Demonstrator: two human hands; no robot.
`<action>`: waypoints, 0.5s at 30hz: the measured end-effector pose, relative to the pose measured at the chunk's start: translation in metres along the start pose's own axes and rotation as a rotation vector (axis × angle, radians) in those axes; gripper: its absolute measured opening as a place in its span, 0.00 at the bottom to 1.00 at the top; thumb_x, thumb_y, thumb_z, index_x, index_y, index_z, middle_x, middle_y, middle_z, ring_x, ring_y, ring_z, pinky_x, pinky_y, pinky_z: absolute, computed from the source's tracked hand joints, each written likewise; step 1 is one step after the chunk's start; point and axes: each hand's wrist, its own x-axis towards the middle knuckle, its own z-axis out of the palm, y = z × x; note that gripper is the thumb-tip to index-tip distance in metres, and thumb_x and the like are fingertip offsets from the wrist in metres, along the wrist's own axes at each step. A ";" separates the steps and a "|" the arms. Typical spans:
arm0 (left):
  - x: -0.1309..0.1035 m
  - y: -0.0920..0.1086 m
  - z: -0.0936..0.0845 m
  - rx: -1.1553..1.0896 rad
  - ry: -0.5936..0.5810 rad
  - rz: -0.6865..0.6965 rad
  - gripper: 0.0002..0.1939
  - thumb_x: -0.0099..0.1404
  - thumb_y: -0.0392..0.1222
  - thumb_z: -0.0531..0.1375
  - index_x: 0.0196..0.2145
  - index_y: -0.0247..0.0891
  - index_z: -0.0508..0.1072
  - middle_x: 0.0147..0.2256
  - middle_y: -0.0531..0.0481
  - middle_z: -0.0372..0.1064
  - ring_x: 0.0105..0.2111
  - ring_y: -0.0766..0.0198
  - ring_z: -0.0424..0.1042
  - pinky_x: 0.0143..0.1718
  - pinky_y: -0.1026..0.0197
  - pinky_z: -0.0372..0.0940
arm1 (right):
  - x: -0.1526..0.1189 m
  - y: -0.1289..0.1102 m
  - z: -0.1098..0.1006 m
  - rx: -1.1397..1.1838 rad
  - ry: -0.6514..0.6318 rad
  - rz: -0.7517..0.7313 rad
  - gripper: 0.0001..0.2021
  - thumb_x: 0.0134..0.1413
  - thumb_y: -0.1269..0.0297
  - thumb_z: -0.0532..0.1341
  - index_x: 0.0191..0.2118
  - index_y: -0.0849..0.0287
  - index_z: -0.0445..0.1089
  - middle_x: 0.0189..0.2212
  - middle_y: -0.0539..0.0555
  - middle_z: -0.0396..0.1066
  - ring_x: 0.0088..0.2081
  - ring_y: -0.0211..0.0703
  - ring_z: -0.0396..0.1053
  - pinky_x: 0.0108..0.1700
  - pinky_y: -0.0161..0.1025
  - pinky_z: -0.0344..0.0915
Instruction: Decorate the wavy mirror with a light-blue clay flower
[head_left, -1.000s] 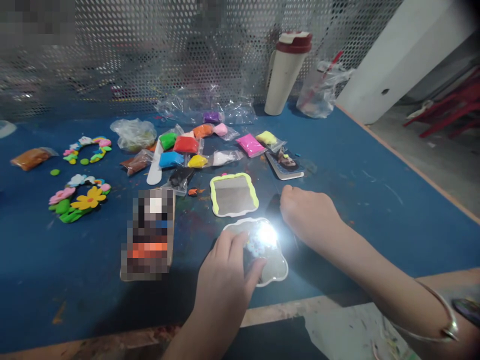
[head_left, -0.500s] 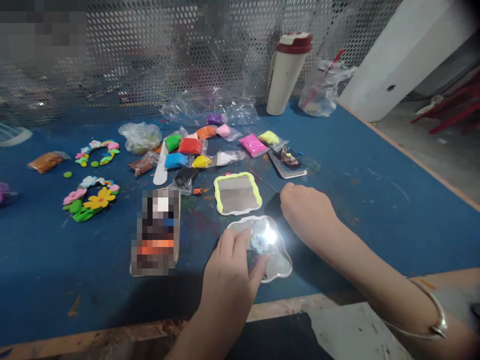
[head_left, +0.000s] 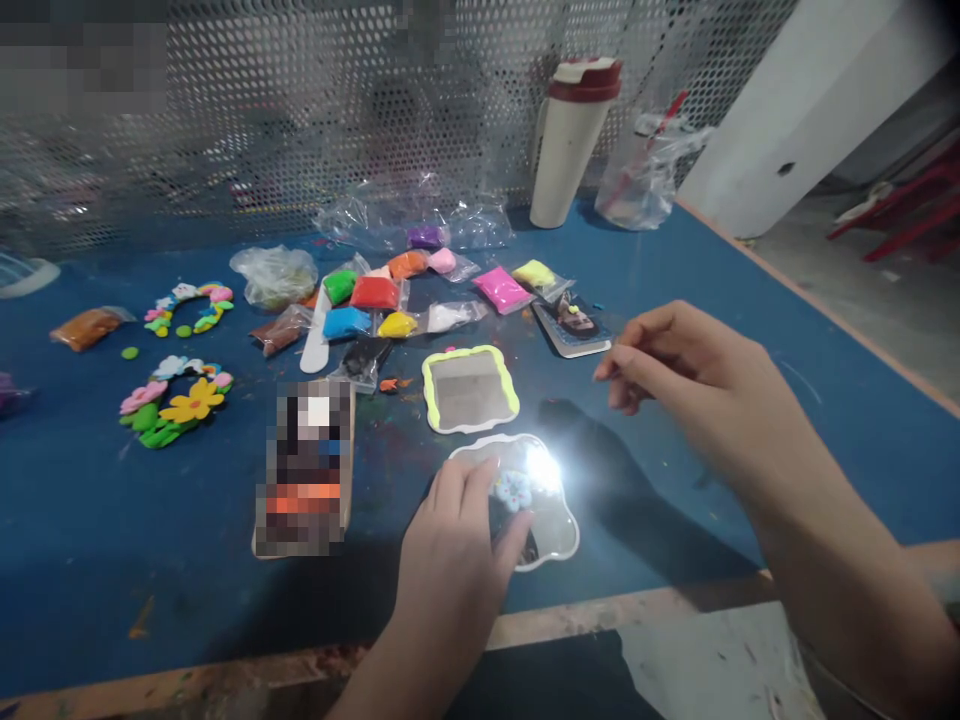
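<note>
A wavy white-framed mirror (head_left: 559, 535) lies near the table's front edge, with a bright light reflected in it. Over its left side, my left hand (head_left: 457, 530) has thumb and fingers curled around a small light-blue clay flower (head_left: 514, 491). My right hand (head_left: 675, 370) is raised to the right of the mirrors, its fingertips pinched together; anything between them is too small to make out. Just behind the wavy mirror lies a squarish mirror (head_left: 472, 388) with yellow-green clay along parts of its white frame.
Several bags of coloured clay (head_left: 375, 293) lie across the middle, beside a white spatula (head_left: 315, 340). Two flowered clay rings (head_left: 193, 400) and a phone (head_left: 304, 470) are at left. A dark picture-covered item (head_left: 574, 325), a tumbler (head_left: 574, 145) and a plastic bag (head_left: 637, 185) stand farther back.
My right hand has lifted off the table and moved right, turning so its fingertips show. My left hand stays nearly in place at the wavy mirror.
</note>
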 end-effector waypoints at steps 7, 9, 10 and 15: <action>0.004 0.001 0.001 0.033 -0.019 -0.012 0.21 0.55 0.35 0.66 0.46 0.34 0.67 0.35 0.46 0.67 0.34 0.54 0.73 0.32 0.52 0.72 | -0.014 0.014 0.011 -0.018 0.042 0.032 0.07 0.58 0.65 0.56 0.37 0.56 0.71 0.28 0.50 0.70 0.29 0.37 0.69 0.33 0.36 0.66; 0.004 0.001 0.000 0.038 -0.024 -0.019 0.21 0.55 0.34 0.66 0.46 0.34 0.68 0.35 0.47 0.68 0.34 0.54 0.74 0.31 0.52 0.72 | -0.015 0.019 0.011 -0.092 0.042 0.054 0.08 0.58 0.66 0.55 0.37 0.57 0.72 0.27 0.50 0.70 0.30 0.38 0.69 0.34 0.37 0.65; 0.004 0.002 0.000 0.039 -0.026 -0.022 0.21 0.55 0.34 0.66 0.46 0.34 0.68 0.35 0.47 0.68 0.33 0.54 0.74 0.31 0.53 0.72 | -0.016 0.021 0.011 -0.116 0.056 0.060 0.08 0.58 0.66 0.56 0.36 0.57 0.72 0.28 0.51 0.71 0.31 0.39 0.69 0.35 0.37 0.65; 0.006 0.002 0.000 0.039 -0.028 -0.038 0.22 0.54 0.34 0.66 0.47 0.35 0.68 0.35 0.47 0.68 0.33 0.55 0.74 0.30 0.54 0.72 | -0.019 0.030 0.008 -0.180 0.035 0.129 0.08 0.57 0.64 0.57 0.35 0.58 0.74 0.28 0.53 0.73 0.30 0.41 0.70 0.33 0.38 0.64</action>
